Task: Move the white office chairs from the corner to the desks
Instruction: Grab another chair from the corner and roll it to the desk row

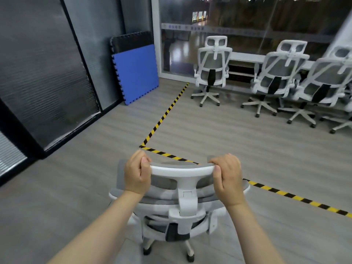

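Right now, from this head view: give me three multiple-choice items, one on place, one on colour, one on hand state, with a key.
1. Where is the blue foam mat?
A. Leaning against the wall on the left
B. Flat on the floor under a chair
C. On the desk

2. What colours is the floor tape?
A. Red and white
B. Yellow and black
C. Plain green

3. What are the hands doing?
A. Both hang free
B. Only the right hand grips the chair
C. Both grip the headrest of the near chair

Key: 1 A, the mat stands upright against the wall. 2 B, the stripes alternate yellow and black. 3 C, the left hand and right hand curl round the two ends of the headrest of the near chair.
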{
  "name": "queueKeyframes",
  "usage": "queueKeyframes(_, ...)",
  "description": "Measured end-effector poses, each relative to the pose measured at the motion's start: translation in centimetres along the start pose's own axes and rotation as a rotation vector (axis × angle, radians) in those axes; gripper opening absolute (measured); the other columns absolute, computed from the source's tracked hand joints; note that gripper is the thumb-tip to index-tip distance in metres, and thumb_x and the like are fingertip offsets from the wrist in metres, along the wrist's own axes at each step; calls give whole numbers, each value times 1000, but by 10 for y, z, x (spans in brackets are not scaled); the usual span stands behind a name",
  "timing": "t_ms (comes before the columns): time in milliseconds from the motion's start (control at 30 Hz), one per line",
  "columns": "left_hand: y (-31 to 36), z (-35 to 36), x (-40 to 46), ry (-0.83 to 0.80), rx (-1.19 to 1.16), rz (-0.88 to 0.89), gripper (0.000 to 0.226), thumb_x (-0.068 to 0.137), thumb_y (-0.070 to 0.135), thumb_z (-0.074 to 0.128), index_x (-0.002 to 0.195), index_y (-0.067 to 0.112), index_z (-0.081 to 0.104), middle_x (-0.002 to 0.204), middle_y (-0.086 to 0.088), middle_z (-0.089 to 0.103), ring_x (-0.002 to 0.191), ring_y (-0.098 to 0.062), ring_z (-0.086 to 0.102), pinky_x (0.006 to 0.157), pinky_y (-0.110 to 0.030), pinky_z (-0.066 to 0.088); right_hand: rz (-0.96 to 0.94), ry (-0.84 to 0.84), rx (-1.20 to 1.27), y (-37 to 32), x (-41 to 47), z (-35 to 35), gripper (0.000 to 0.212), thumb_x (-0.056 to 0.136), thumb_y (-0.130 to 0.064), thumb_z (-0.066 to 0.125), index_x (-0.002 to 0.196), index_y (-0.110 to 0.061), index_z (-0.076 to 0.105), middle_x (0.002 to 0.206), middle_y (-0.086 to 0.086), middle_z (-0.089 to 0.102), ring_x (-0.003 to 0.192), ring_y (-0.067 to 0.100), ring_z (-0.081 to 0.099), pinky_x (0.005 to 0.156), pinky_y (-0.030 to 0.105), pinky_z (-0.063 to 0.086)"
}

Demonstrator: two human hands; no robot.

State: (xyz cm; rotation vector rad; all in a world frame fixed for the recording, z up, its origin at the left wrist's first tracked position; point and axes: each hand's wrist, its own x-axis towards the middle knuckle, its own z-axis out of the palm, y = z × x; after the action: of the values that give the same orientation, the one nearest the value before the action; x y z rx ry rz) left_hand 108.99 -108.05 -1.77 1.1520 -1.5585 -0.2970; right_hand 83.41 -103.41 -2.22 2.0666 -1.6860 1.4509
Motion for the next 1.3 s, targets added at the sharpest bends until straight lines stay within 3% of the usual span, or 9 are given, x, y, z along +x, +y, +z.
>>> queueKeyframes(167,-49,58,99,-52,4,13,26,88,20,28,64,16,38,63,10,38,60,-6,38,55,-22,28,12,46,-19,57,79,63,34,97,-24,30,89,-15,62,86,-6,54,80,18,48,87,34,34)
queueKeyframes(300,-93,113,173,-82,3,-1,25,88,21,28,65,19,37,63,10,38,60,-7,39,55,-21,28,47,123,-41,105,141,112,35,95,-23,31,87,-11,63,86,-1,56,80,22,49,85,40,38)
queueKeyframes(433,-139,174,247,-31,-69,-123,23,87,30,26,66,25,35,63,4,39,61,-15,38,57,-27,30,98,227,-66,147,210,166,34,91,-20,33,82,-7,63,84,4,57,80,26,50,89,51,41)
queueKeyframes(900,-246,411,512,-113,-209,-191,28,87,26,28,68,6,37,64,-3,37,58,-8,34,53,-18,28,89,246,-194,361,442,298,26,89,-21,35,94,-13,60,91,4,57,92,25,47,107,44,32)
queueKeyframes(1300,-339,613,719,-160,-267,-168,22,85,28,29,66,23,38,63,8,39,60,-9,37,53,-20,31,152,252,-245,541,638,395,32,90,-22,33,90,-8,62,91,5,58,91,26,49,99,53,37)
